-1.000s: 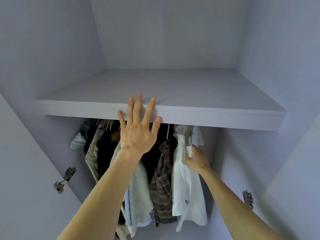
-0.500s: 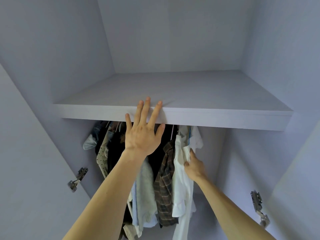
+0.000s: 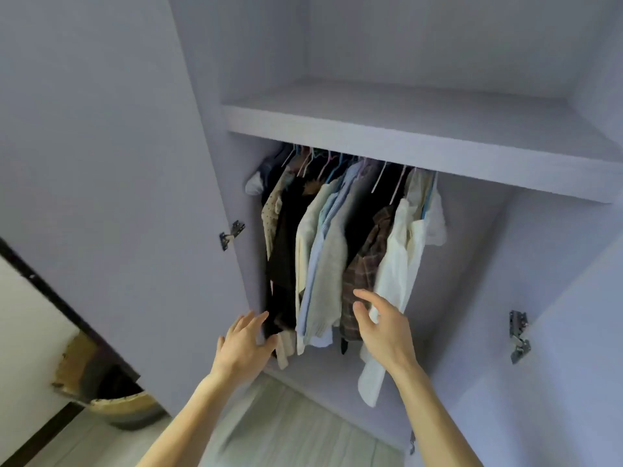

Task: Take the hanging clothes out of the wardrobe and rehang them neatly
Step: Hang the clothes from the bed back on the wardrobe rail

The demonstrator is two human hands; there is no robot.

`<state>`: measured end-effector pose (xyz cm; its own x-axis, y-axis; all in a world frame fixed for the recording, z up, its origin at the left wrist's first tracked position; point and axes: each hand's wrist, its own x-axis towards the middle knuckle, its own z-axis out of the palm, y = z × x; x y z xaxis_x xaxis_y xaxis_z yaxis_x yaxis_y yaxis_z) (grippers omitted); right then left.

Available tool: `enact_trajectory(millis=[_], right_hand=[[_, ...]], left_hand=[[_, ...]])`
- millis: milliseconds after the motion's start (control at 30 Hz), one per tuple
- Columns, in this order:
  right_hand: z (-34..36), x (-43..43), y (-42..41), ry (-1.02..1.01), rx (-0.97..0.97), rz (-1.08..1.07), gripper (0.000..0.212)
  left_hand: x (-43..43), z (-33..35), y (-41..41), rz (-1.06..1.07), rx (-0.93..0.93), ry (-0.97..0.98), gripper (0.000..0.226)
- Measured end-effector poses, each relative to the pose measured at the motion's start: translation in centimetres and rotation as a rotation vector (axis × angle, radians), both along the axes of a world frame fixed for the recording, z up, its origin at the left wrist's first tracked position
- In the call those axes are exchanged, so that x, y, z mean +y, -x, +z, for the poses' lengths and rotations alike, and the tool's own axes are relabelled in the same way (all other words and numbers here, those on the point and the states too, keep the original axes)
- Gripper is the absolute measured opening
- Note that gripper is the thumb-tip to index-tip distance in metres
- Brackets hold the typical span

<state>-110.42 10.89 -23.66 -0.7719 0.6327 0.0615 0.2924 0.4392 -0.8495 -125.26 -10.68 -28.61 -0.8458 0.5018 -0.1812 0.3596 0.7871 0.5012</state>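
Our left hand [image 3: 242, 345] and right hand [image 3: 381, 328] are spread wide, holding nothing. Just beyond them clothes [image 3: 330, 257] hang lengthwise downward under a shelf [image 3: 404, 136], with a door [image 3: 118, 197] to their left.

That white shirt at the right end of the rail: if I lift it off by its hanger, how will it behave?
Likely floppy: the white shirt hangs in soft folds, and one sleeve trails well below the other clothes, so it may swing or snag. Probably light, since the fabric looks thin.
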Motion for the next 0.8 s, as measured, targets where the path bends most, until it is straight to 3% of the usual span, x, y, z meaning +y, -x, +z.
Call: enact_trajectory(millis=[167,400,567,800], right_hand=[[-4.0,-9.5,-1.3,-0.332,-0.138,0.396,0.034],[-8.0,-23.0,-4.9,-0.51,-0.244,0.856,0.039],[-8.5,-32.7,-6.7,-0.607,-0.269,1.191,0.04],[-7.7,-47.2,-12.0,-0.768,-0.115,1.717,0.041]], left_hand=[[-12.9,-4.8,-7.6,0.17,-0.053,0.088,0.059],[-29.7,-9.0,-21.6,0.513,-0.094,0.199,0.058],[-38.4,-10.2,-34.5,0.845,-0.189,0.244,0.056],[-45.0,-9.9,-54.7,1.454,-0.343,0.19,0.054]])
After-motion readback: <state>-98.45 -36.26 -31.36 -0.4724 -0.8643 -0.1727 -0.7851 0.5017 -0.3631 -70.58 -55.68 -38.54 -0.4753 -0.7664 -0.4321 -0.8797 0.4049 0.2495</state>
